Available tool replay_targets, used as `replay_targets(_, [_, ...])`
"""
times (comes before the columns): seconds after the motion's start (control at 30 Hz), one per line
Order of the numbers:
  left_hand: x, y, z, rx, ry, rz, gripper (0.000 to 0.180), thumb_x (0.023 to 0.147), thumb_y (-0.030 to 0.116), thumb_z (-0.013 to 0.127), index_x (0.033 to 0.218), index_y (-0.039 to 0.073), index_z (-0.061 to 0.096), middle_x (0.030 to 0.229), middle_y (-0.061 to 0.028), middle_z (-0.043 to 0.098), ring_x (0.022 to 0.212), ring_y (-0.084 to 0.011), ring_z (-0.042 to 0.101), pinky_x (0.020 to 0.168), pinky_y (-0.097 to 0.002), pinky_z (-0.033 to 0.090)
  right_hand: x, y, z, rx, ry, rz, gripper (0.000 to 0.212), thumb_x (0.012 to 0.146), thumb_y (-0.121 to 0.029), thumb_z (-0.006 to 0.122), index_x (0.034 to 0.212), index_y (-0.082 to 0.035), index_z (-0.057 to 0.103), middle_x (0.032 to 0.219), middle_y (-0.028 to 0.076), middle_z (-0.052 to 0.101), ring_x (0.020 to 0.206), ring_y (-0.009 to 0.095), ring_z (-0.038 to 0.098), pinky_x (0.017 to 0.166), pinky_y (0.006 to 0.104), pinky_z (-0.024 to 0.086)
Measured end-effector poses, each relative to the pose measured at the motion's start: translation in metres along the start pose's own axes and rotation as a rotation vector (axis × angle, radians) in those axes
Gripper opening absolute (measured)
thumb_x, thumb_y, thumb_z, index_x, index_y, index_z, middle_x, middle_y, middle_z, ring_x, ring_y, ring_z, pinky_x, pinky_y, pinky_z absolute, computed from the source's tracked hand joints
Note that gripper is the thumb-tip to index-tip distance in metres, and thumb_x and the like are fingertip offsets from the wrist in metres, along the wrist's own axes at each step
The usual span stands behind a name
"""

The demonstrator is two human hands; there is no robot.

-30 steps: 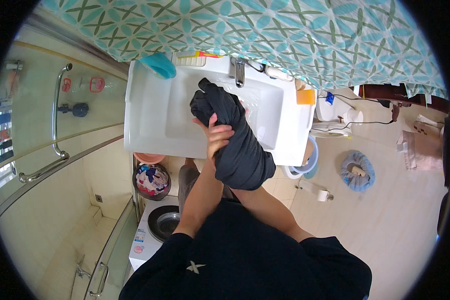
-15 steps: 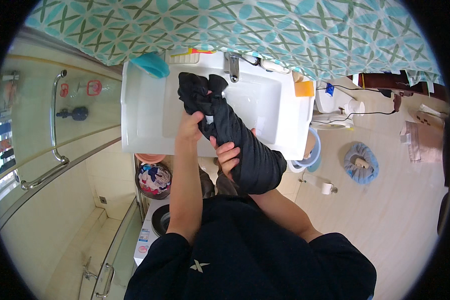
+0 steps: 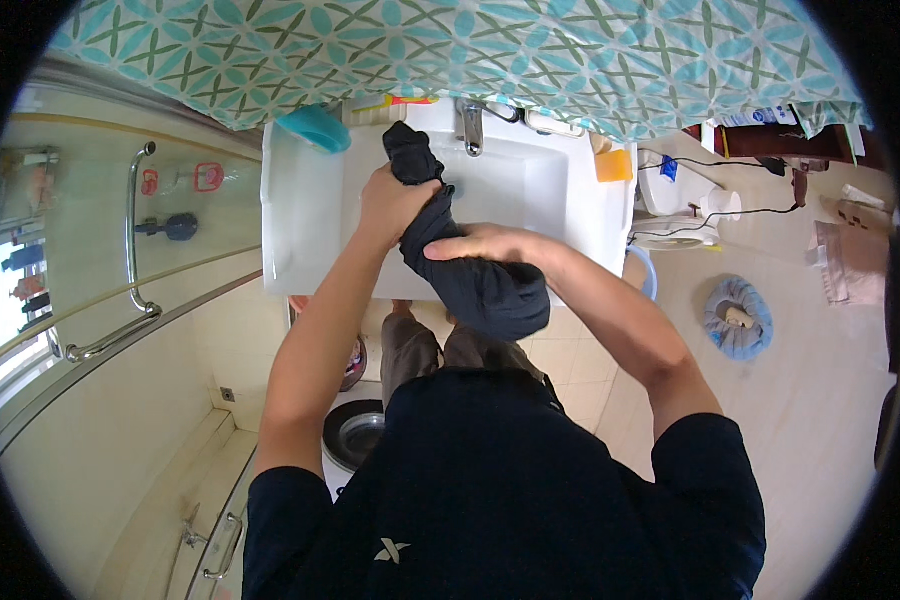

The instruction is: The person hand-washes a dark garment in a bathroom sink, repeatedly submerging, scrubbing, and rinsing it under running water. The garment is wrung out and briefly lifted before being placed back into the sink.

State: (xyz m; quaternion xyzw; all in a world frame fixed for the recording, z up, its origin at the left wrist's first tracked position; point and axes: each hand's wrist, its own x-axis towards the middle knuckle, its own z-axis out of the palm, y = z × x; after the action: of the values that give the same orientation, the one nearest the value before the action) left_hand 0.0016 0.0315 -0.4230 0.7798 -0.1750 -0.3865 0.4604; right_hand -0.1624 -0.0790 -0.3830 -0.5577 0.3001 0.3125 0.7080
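Observation:
A black cloth garment (image 3: 482, 296), bunched into a long twisted roll, hangs slantwise over the front of the white sink (image 3: 305, 255). My left hand (image 3: 395, 205) is wrapped round its narrower upper part, and a crumpled end sticks out beyond the fist. Lower down, my right hand (image 3: 490, 243) grips the thicker part from above, with the thumb along the cloth and the fingers mostly hidden behind it. The loose lower end bulges past the sink's front edge, near my body. Which kind of garment it is does not show.
Behind the sink stands a chrome faucet (image 3: 472, 132), below a patterned curtain (image 3: 450, 50). A teal basin (image 3: 315, 130) sits at the back left corner, an orange block (image 3: 615, 166) on the right rim. A glass door with a metal handle (image 3: 135, 230) flanks the left.
My right hand has shifted from beneath the garment to on top of it. My left hand has closed round it farther up, and the roll looks narrower and more tightly twisted.

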Motion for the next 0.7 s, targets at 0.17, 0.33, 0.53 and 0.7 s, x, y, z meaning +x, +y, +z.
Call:
replay_targets(0.17, [0.028,-0.031,0.019,0.534,0.039,0.056,0.062,0.068,0.044,0.086,0.112,0.002,0.075,0.106,-0.0233,0.077,0.103,-0.0406,0.074,0.091,-0.0466,0.059,0.053,0.007,0.007,-0.216,-0.015,0.196,0.089,0.072,-0.069,0.086,0.125,0.002,0.073,0.117,0.014,0.075,0.101,0.026,0.072,0.092,0.0392,0.055])
replay_targets(0.33, [0.034,-0.066,0.029,0.549,-0.01,0.027,0.059,0.071,0.042,0.084,0.115,0.005,0.074,0.109,-0.0216,0.077,0.106,-0.04,0.074,0.094,-0.0471,0.058,0.062,0.041,0.024,0.194,-0.045,0.06,0.094,0.086,-0.059,0.081,0.151,0.003,0.052,0.14,0.016,0.064,0.124,0.023,0.062,0.108,0.034,0.047])
replay_targets(0.53, [0.01,-0.063,0.023,0.336,-0.062,-0.051,0.099,0.071,0.043,0.087,0.148,-0.001,0.042,0.128,-0.029,0.069,0.12,-0.0457,0.067,0.106,-0.049,0.052,0.043,0.047,0.029,0.37,-0.047,-0.081,0.068,0.092,-0.043,0.078,0.139,0.004,0.06,0.127,0.017,0.07,0.11,0.025,0.07,0.096,0.0342,0.056])
replay_targets(0.7, [0.012,-0.046,0.03,0.165,-0.154,-0.187,0.132,0.07,0.062,0.087,0.158,-0.011,0.021,0.145,-0.0364,0.055,0.135,-0.0449,0.058,0.113,-0.0452,0.046,0.028,0.039,0.03,0.729,-0.076,-0.011,0.058,0.093,-0.048,0.076,0.126,-0.002,0.069,0.103,0.013,0.075,0.082,0.024,0.074,0.075,0.0351,0.06])
